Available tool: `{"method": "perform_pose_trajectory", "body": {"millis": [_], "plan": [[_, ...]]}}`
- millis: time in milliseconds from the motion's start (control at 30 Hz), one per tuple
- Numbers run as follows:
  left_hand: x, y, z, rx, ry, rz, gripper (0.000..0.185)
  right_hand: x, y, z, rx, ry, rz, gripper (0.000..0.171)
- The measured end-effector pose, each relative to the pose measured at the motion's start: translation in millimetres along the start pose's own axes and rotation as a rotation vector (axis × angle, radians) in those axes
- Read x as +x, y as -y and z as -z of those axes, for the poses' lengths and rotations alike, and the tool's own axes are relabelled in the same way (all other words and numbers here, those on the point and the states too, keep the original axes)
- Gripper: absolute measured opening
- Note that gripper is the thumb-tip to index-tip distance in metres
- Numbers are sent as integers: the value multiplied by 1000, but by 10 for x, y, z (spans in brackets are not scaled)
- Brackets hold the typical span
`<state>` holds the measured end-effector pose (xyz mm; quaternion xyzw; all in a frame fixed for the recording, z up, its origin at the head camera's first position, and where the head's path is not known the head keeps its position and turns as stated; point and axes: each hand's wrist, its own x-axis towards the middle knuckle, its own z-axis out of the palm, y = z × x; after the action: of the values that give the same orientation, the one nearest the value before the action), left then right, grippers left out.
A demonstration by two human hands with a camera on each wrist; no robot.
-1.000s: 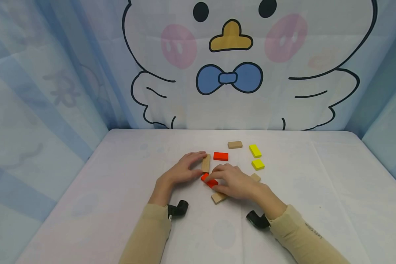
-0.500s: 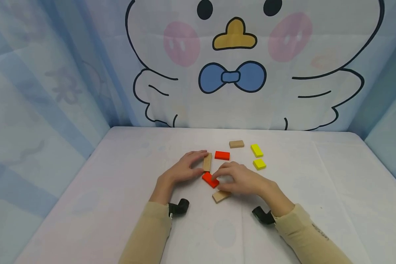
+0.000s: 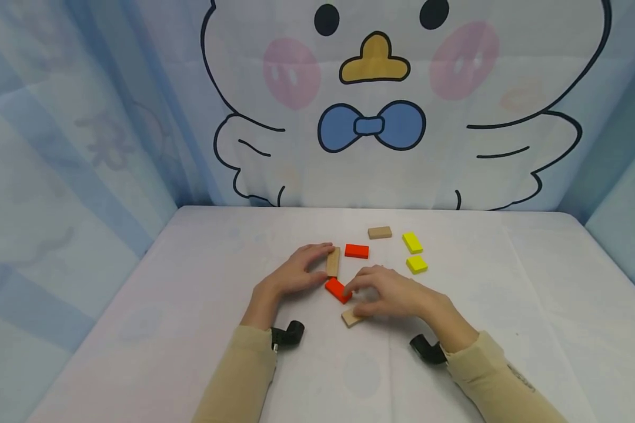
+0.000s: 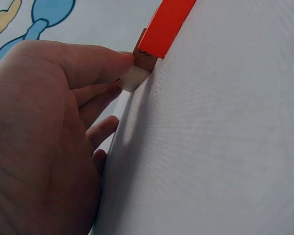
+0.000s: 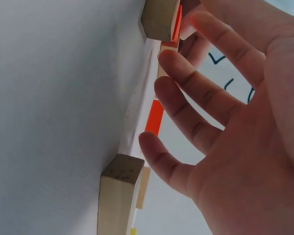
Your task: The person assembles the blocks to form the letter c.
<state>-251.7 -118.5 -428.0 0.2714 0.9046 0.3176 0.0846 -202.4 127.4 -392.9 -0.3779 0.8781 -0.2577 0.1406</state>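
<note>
Your right hand (image 3: 394,292) eases back with parted, curved fingers gripping nothing, leaving the red block (image 3: 337,288) apparently placed, angled on the desk (image 3: 190,294) at the near end of the wooden block (image 3: 333,262) your left hand (image 3: 295,271) holds pinched.

Tan blocks (image 3: 333,264) look wooden, red blocks (image 3: 357,251) smooth, the tablecloth (image 3: 159,341) matt, woven cloth.
</note>
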Motion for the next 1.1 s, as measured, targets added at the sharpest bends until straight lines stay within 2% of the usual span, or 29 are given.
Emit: {"method": "perform_pose_trajectory", "body": {"millis": [633,1100], "plan": [[13,-19,-31,31,18,80,58,-129,-36,-25,-39,15,-4,25],[17,-7,-18,32,13,71,58,-124,-57,-23,-73,5,-11,25]]}}
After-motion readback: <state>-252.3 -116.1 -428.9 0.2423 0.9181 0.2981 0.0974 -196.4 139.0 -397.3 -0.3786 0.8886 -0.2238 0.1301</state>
